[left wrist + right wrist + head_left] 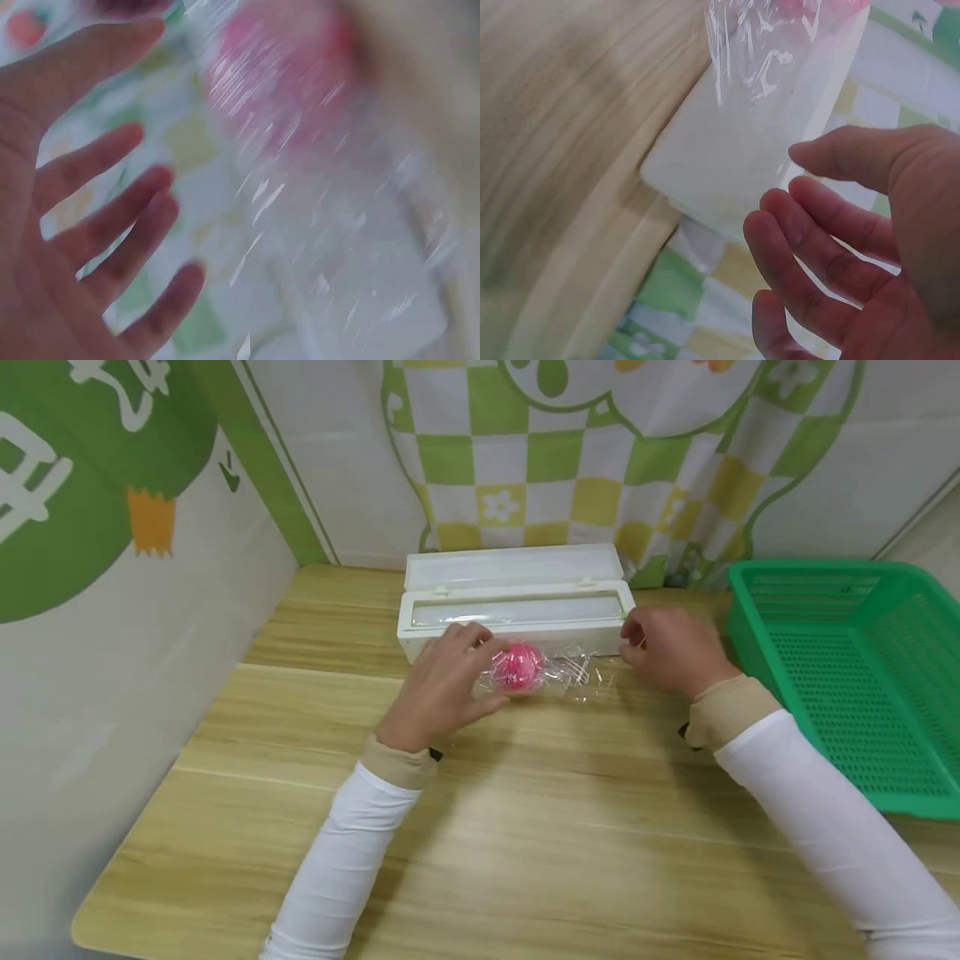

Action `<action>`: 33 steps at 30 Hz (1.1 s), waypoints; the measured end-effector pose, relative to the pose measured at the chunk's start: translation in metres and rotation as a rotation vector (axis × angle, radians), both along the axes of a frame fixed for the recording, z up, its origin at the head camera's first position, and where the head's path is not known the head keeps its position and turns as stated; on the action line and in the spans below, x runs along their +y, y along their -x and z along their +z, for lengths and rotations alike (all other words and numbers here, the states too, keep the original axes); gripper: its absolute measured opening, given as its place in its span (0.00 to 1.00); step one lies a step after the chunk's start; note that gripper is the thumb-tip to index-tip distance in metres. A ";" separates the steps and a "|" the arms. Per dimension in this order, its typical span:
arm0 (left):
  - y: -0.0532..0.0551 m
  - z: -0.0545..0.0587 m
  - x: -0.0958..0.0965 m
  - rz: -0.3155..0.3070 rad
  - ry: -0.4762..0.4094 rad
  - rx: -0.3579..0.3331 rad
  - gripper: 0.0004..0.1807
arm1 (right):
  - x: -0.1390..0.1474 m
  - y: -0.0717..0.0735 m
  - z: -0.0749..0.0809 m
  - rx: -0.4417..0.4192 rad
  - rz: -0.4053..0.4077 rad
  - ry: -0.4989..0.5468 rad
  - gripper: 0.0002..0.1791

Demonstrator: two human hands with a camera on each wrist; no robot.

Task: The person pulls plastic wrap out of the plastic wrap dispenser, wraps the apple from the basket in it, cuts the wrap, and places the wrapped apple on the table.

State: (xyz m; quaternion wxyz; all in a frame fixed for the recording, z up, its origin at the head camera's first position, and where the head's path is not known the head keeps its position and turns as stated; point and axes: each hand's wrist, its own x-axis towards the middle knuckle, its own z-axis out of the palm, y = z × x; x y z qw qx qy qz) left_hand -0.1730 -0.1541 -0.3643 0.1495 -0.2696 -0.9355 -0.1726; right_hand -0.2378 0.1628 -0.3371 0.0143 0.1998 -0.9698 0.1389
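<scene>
A round pink object (519, 667) is covered by crinkled clear plastic film (576, 670), in front of a long white film dispenser box (416, 639). The box's lid (517, 566) is tipped back. My left hand (442, 685) hovers at the pink object's left, thumb and fingers spread apart; the left wrist view shows nothing in its grasp. At the box's right end is my right hand (671, 647). Its fingers are loosely bent in the right wrist view, with a gap between thumb and fingertips beside the film (761, 52).
A green plastic basket (765, 639) stands on the right side of the wooden table (570, 827). Behind the box hangs a green, white and yellow checked cloth (555, 460). A printed wall covering (172, 635) borders the table's left.
</scene>
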 end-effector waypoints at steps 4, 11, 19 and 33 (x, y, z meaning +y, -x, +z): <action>0.004 -0.026 0.029 0.081 0.129 0.111 0.39 | 0.010 0.004 -0.007 0.004 -0.042 0.057 0.11; 0.016 -0.043 0.041 0.155 0.181 0.263 0.32 | 0.018 0.010 -0.023 0.000 -0.096 0.143 0.11; 0.023 -0.024 0.035 0.102 0.180 0.150 0.25 | 0.021 0.020 -0.034 -0.087 -0.142 0.260 0.19; 0.028 0.000 0.031 -0.020 0.250 -0.366 0.16 | 0.023 0.019 -0.041 -0.157 -0.148 0.291 0.26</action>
